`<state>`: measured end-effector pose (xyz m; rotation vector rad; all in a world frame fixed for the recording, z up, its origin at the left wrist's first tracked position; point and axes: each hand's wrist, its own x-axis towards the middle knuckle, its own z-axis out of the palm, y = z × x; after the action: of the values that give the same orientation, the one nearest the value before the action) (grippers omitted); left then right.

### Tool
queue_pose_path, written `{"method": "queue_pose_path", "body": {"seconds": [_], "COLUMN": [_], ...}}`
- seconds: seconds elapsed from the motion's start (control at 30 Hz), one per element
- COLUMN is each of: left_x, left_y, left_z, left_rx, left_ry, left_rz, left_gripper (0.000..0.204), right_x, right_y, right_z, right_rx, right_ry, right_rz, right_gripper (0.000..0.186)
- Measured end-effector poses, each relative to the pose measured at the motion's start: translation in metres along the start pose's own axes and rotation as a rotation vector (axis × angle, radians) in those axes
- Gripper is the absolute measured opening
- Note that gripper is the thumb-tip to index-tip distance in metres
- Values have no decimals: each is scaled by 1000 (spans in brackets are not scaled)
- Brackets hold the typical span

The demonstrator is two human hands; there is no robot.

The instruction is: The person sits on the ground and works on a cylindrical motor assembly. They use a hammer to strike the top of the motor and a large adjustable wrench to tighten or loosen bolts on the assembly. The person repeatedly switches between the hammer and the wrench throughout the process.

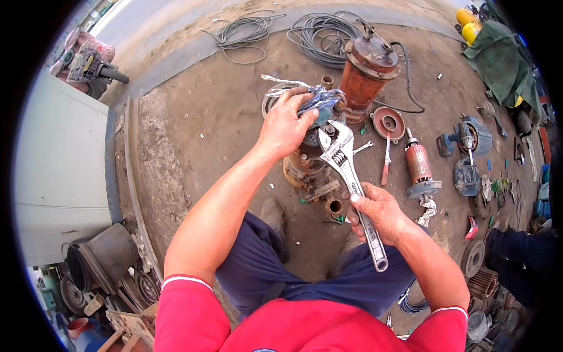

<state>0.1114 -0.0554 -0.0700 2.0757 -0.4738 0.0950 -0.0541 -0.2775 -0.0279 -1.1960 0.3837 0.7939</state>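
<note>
My right hand point(378, 212) is closed round the handle of a large silver adjustable wrench point(352, 173), whose jaws point up and left. Those jaws lie close to a dirty upright metal machine part point(302, 167) between my feet; whether they touch it I cannot tell. My left hand point(281, 126) curls over a tangled blue-and-white bundle point(322, 97), of cloth or rope strands, on top of that part. White strands point(278, 81) stick out to its left. The hand and bundle hide much of the part's top.
Behind stands a rusty red pump housing point(370, 70) near coiled grey cable point(322, 38). To the right lie a red ring-shaped cover point(388, 123), a red-handled tool point(386, 164), a red rotor point(418, 164) and a blue power tool point(460, 141). A pale cabinet point(64, 170) stands left.
</note>
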Motion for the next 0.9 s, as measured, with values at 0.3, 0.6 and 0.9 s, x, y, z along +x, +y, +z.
{"method": "queue_pose_path", "body": {"seconds": [0.3,0.6,0.9], "left_x": [-58,-192,-175], "left_y": [-20,-19,-85], "left_z": [1,126,238], "left_rx": [-378,158,172], "left_ry": [211,-522,-273], "left_rz": [-217,-304,104], "left_gripper": [74,71,29], "right_x": [-38,-50,-53], "right_y": [52,66,74], "right_z": [10,7,8], "right_rx": [186,201,228], "right_ry": [-18,1,1], "right_rz": [-156,-173,-171], "right_gripper": [39,35,36]}}
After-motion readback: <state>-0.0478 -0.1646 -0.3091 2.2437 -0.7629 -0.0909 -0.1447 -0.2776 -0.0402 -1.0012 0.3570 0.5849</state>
